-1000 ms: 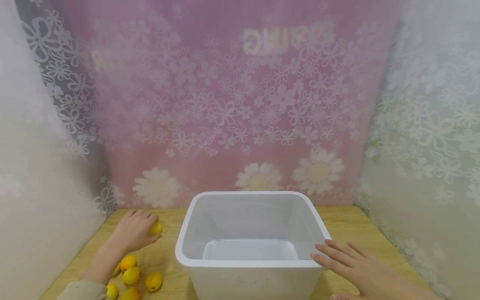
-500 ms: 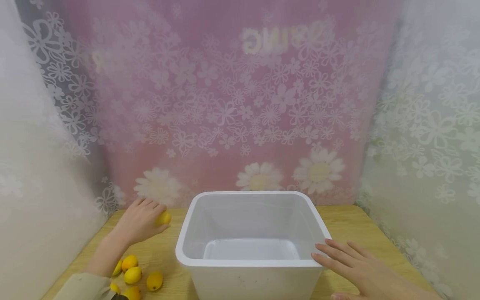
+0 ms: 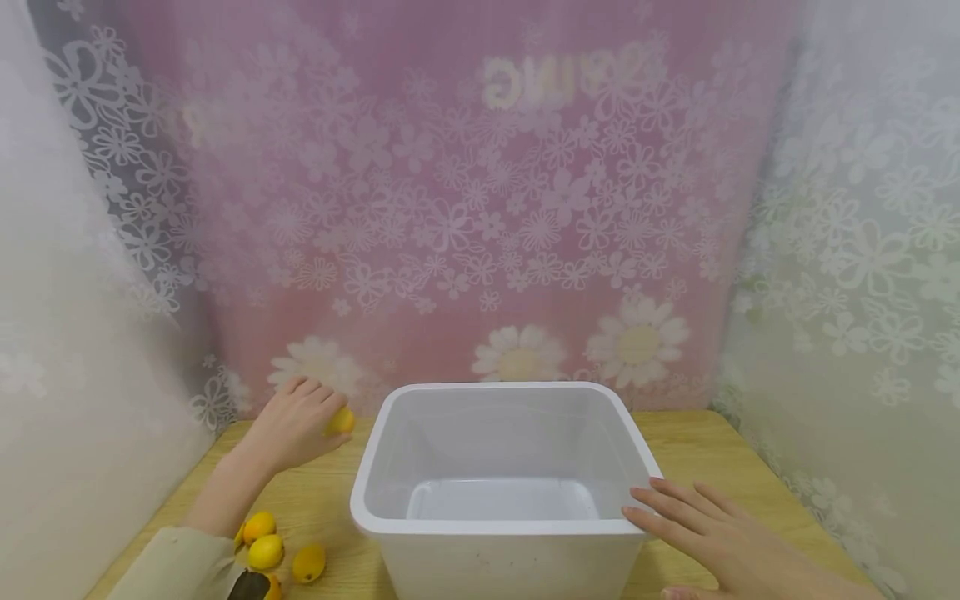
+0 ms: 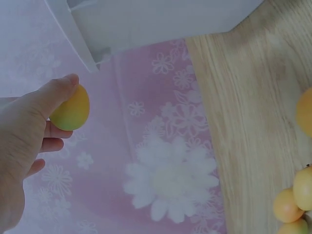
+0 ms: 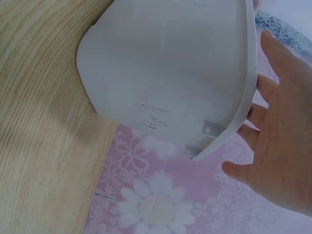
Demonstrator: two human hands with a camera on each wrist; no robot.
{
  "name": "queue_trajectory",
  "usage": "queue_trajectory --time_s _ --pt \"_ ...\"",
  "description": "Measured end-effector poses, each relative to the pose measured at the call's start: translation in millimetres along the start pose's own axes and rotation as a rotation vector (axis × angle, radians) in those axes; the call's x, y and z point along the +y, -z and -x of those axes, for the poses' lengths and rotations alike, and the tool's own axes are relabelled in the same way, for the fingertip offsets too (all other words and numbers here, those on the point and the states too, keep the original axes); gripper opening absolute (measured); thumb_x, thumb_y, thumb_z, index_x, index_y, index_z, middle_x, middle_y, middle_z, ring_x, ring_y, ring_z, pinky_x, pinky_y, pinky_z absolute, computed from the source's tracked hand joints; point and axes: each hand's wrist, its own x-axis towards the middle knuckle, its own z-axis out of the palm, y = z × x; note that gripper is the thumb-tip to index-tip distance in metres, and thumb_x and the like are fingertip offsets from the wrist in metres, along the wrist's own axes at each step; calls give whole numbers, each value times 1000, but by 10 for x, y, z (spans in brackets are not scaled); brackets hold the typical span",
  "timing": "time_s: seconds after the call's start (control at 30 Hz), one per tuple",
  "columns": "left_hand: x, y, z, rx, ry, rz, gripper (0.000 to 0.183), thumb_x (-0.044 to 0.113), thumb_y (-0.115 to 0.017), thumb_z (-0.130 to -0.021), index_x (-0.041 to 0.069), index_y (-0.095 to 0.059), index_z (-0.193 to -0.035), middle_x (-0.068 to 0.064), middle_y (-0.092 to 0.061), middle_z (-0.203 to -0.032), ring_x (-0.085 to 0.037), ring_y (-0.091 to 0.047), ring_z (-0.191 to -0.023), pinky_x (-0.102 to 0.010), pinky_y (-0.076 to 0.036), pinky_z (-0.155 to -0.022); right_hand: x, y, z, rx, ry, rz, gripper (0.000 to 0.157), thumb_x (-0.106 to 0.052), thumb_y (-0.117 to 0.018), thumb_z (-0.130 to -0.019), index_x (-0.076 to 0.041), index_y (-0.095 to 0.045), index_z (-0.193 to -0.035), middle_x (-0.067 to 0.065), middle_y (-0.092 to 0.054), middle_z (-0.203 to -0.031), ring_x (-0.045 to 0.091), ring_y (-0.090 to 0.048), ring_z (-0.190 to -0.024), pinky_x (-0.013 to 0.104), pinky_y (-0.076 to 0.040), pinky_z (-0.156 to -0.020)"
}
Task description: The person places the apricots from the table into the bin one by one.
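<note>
Nearest, loose yellow fruits (image 3: 308,563) lie on the wooden table (image 3: 690,442), left of the near end of the white bin (image 3: 495,527). The right hand (image 3: 712,537), its fingers extended and spread, rests its fingertips on the rim at the bin's near right corner. Farther back, left of the bin and apart from it, the left hand (image 3: 298,423) pinches one yellow fruit (image 3: 341,421) between thumb and fingers, raised above the table. Behind the bin hangs a pink floral curtain (image 3: 480,208).
</note>
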Motion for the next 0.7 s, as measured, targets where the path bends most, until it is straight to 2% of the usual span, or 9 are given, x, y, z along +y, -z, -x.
queue_trajectory --time_s 0.17,0.47,0.7 --pt "0 60 -113 12 -20 -10 31 32 -77 -70 11 -60 -84 -3 -61 -78 -27 -57 -79 -46 -42 -82 1 -4 2 0 -2 -3 68 -50 -62 -83 -11 -45 -137 0 -42 -140 10 -19 -137 22 2 -110" --pt "84 163 -339 -43 -40 -15 31 32 -74 -74 10 -63 -92 -4 -63 -85 -26 -58 -87 -46 -42 -86 -9 3 4 -6 -8 5 69 -49 -63 -82 -13 -44 -138 0 -42 -140 9 -18 -138 22 1 -110" --pt "196 137 -471 -58 -120 -21 36 37 -76 -73 12 -61 -94 -3 -62 -91 -25 -56 -91 -44 -41 -87 -19 22 -7 -15 -7 21 69 -50 -62 -83 -13 -44 -138 1 -44 -139 9 -18 -138 22 1 -110"
